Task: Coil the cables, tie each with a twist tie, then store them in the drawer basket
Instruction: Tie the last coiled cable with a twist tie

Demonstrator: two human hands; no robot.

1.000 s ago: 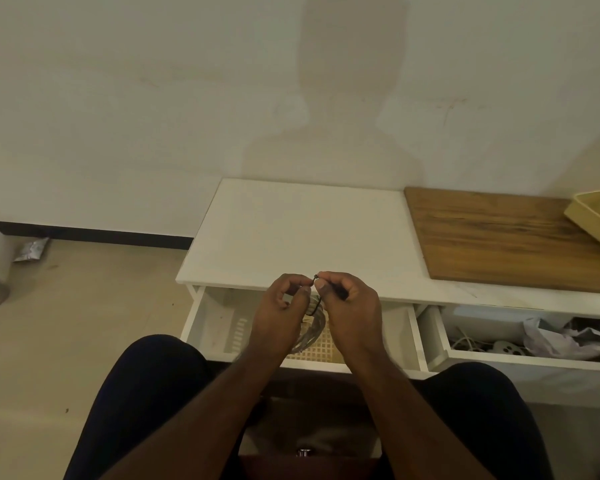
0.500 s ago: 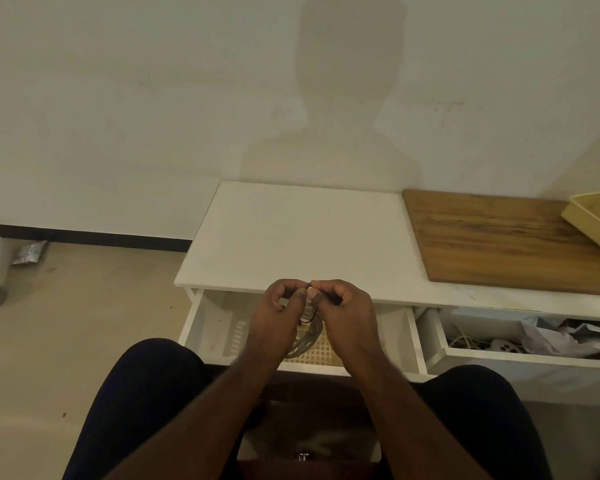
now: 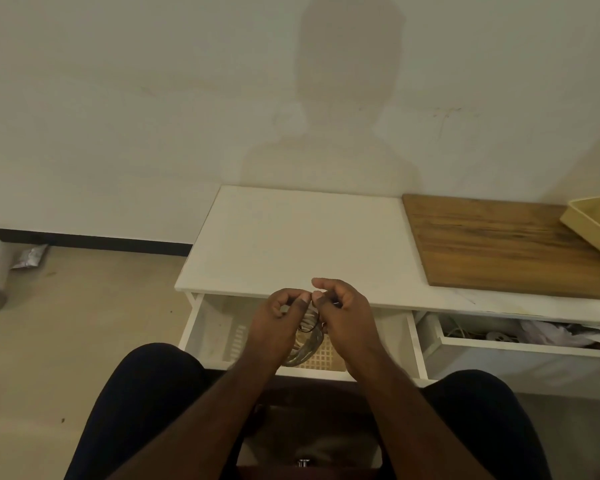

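A coiled pale cable (image 3: 307,342) hangs between my hands above the open left drawer (image 3: 201,327). My left hand (image 3: 279,327) grips the top of the coil with curled fingers. My right hand (image 3: 343,318) pinches a thin dark twist tie (image 3: 307,329) that wraps the coil; its index finger sticks out above. Below the coil, a tan lattice basket (image 3: 323,356) sits in the drawer, partly hidden by my hands. Both hands touch at the fingertips.
A white cabinet top (image 3: 302,244) lies behind the drawer. A wooden board (image 3: 499,244) and a yellow tray (image 3: 596,226) are at the right. The right drawer (image 3: 499,341) holds cords and crumpled cloth. My knees flank the drawer front.
My hands have stayed over the drawer and kept working the tie. My right index finger has lifted away from the pinch, and the tie's loop now shows lower on the coil.
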